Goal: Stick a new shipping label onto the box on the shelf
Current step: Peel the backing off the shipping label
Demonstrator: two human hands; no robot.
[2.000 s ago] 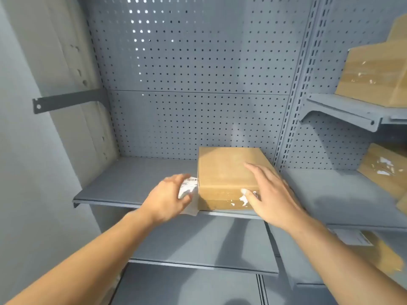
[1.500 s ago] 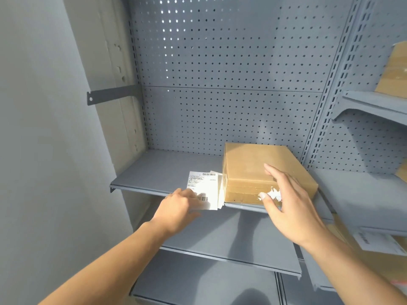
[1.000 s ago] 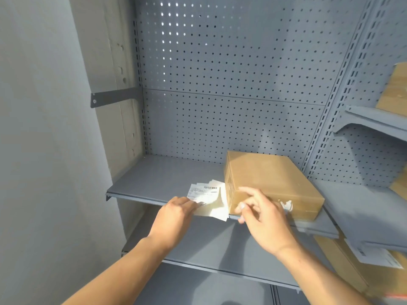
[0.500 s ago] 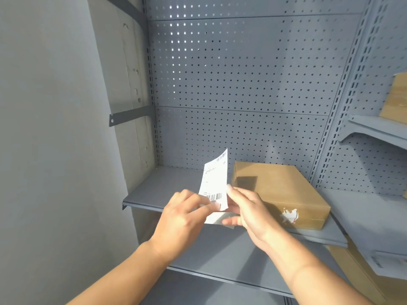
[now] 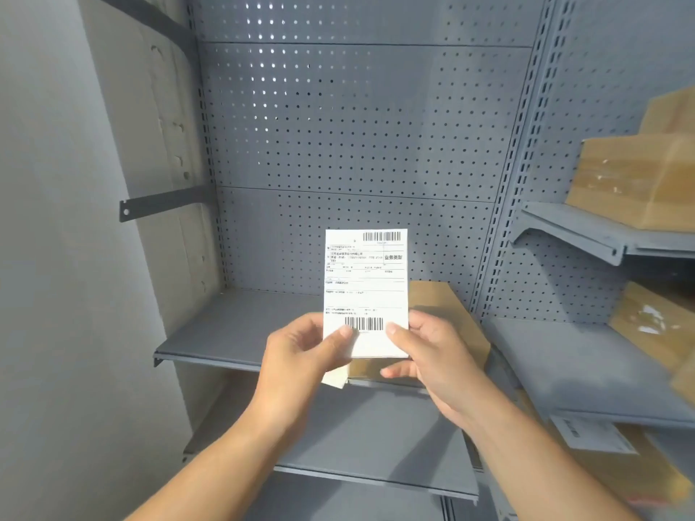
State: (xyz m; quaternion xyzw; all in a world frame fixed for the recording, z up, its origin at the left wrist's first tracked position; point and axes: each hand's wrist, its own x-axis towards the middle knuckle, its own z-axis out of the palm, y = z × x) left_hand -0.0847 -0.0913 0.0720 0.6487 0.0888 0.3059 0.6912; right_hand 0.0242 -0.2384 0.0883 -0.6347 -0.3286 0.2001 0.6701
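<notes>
A white shipping label point(image 5: 366, 283) with two barcodes stands upright in front of me, printed side toward the camera. My left hand point(image 5: 301, 355) pinches its lower left corner and my right hand point(image 5: 432, 351) pinches its lower right corner. A second pale sheet point(image 5: 336, 377) pokes out below my left fingers. The brown cardboard box point(image 5: 440, 306) lies flat on the grey shelf point(image 5: 233, 329) right behind the label and my right hand, which hide most of it.
A perforated grey back panel point(image 5: 357, 144) rises behind the shelf, with a plain wall point(image 5: 56, 257) on the left. Shelves to the right carry other cardboard boxes point(image 5: 635, 182) point(image 5: 654, 325). A lower shelf point(image 5: 357, 438) sits under my forearms, with a labelled box point(image 5: 601, 445) at lower right.
My left hand lifted the label from the shelf beside the box. My right hand left the box top and took the label's other corner. The label turned to face me.
</notes>
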